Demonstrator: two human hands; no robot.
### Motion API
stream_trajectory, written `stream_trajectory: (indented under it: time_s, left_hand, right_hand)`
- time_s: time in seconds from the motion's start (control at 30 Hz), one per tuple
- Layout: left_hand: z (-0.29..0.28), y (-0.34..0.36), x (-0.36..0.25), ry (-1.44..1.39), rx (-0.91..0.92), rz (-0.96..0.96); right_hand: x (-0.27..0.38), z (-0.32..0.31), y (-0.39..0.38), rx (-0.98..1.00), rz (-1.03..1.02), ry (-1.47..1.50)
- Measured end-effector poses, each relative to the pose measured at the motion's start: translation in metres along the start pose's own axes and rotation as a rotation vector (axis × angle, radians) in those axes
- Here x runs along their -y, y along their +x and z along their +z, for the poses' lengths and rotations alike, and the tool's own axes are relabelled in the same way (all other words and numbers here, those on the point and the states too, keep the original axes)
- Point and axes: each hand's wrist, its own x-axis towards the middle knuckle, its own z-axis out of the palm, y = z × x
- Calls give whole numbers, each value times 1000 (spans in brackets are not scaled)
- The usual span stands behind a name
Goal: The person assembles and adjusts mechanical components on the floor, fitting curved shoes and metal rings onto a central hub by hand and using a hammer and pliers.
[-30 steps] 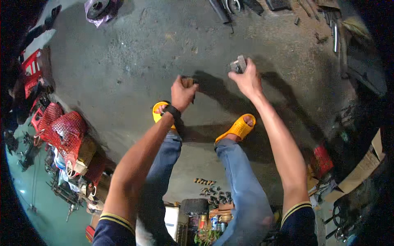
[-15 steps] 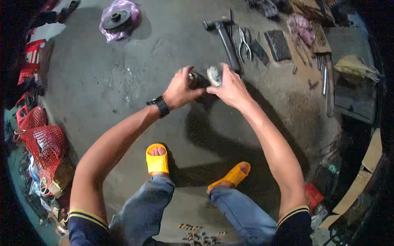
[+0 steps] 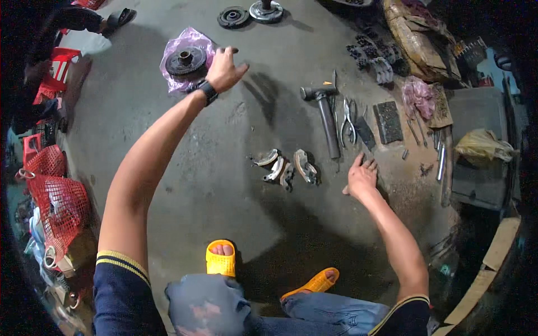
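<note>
My left hand (image 3: 226, 70) reaches far out, empty, with its fingers apart, just right of a dark toothed gear wheel (image 3: 186, 60). That gear lies on a crumpled pink plastic bag (image 3: 175, 84). My right hand (image 3: 363, 178) is low over the floor, open and empty, close to the lower end of a hammer (image 3: 328, 126) and a pair of pliers (image 3: 347, 126). Between my hands, several curved metal pieces like brake shoes (image 3: 305, 166) lie loosely grouped on the floor.
Two round metal discs, one dark (image 3: 233, 17) and one shiny (image 3: 267, 11), sit at the far side. To the right are a dark flat block (image 3: 388, 122), a pink bundle (image 3: 417, 96) and a grey bin (image 3: 476, 112). A red mesh bag (image 3: 61, 207) lies at the left.
The curved metal pieces my hands held now lie on the floor. My left hand has gone forward and left to the gear; my right hand has moved right. The view has shifted, showing more far floor.
</note>
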Motion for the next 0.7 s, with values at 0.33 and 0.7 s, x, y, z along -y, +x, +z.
stream_trajectory:
  time_s: [0.33, 0.7]
  left_hand:
    - [45, 123, 41, 314, -57, -12]
    - [71, 164, 54, 418, 91, 0]
  right_hand:
    - [-6, 15, 14, -173, -98, 113]
    - [-15, 30, 21, -262, -30, 43]
